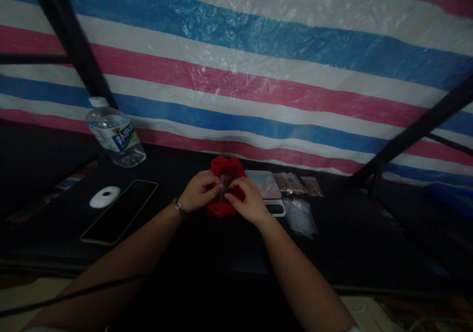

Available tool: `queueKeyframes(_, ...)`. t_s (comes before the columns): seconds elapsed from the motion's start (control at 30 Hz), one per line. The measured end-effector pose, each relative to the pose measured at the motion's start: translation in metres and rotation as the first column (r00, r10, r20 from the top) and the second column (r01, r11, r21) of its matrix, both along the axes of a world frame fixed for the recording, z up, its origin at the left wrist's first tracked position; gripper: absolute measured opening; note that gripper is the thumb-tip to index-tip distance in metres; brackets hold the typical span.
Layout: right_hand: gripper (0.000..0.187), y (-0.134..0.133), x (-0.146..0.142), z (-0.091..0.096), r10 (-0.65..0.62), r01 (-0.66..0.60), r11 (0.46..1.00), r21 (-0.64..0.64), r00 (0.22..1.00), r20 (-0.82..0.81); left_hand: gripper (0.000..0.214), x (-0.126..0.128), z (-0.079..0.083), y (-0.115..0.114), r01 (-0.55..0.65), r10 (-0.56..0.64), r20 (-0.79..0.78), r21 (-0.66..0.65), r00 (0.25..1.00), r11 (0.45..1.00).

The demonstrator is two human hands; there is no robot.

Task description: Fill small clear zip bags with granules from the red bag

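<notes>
Over a red plastic bag (221,209) with a dark opening, my two hands meet. My left hand (201,190) pinches one edge of a small clear zip bag (222,180), and my right hand (247,199) pinches its other side. What is inside the small bag is too dim to make out. Right of the red bag stands a white digital scale (264,183), its display partly behind my right wrist. Several filled zip bags (290,183) with brown bits lie past the scale. A pile of empty zip bags (301,217) lies in front of them.
At the left, a clear bottle (116,132) with a white cap stands near a black phone (120,213) and a white oval object (105,197). Striped plastic sheeting (236,85) hangs behind the black tabletop (351,238), with dark frame bars (406,140) at both sides.
</notes>
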State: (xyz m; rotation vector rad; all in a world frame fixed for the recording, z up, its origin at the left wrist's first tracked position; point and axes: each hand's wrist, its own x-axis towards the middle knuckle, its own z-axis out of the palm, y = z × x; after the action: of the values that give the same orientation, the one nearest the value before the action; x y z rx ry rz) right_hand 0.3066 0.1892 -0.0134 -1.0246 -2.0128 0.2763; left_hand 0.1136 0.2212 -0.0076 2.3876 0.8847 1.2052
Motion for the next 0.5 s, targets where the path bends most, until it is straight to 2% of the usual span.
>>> queueKeyframes(0.07,0.021,-0.005,-0.0038,0.0027,0.03,-0.027,0.999,-0.045,0.998,0.056,0.026,0.0021,0.0002,-0.0007,0.045,-0.044,-0.034,0.018,0.998,0.999)
queueKeyframes(0.17,0.026,-0.0083,-0.0076,0.0024,-0.011,0.017,0.998,-0.063,0.996,0.089,0.028,0.0044,-0.0005,-0.0008,0.123,-0.119,-0.074,0.056,0.99,0.991)
queueKeyframes(0.27,0.022,-0.0079,-0.0081,0.0005,-0.039,0.044,0.997,-0.068,0.996,0.08,0.032,0.0048,-0.0017,0.0001,0.173,-0.165,-0.11,0.07,0.98,0.982)
queueKeyframes(0.5,0.015,-0.008,-0.0065,0.0024,0.01,-0.004,0.998,-0.057,0.995,0.098,0.037,0.0041,-0.0027,0.0004,0.221,-0.214,-0.132,0.043,0.968,0.974)
